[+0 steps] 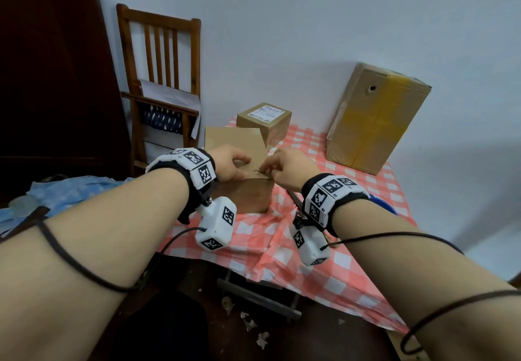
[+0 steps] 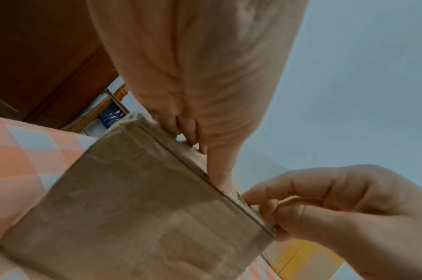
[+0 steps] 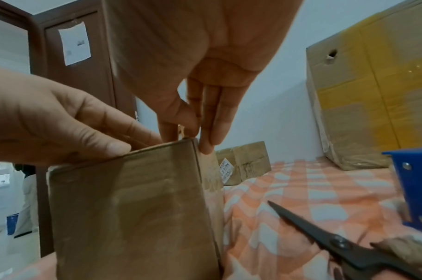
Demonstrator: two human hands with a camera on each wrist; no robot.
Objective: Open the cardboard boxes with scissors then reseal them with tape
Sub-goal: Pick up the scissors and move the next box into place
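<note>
My table (image 1: 352, 281) wears a red-and-white checked cloth, with a dark floor below it and a pale wall behind. The scissors (image 3: 344, 244) lie on the cloth by my right wrist, beside a blue dispenser (image 3: 411, 185). On the near box (image 1: 248, 191), flap up, my left hand (image 1: 228, 163) presses its top edge with thumb and fingertips, grasping nothing, while my right hand (image 1: 287, 169) pinches something thin at the near corner; what it is I cannot tell. Behind sits a labelled box (image 1: 265, 121), print unreadable, a big yellow-taped box (image 1: 375, 118), and a chair (image 1: 163, 78).
</note>
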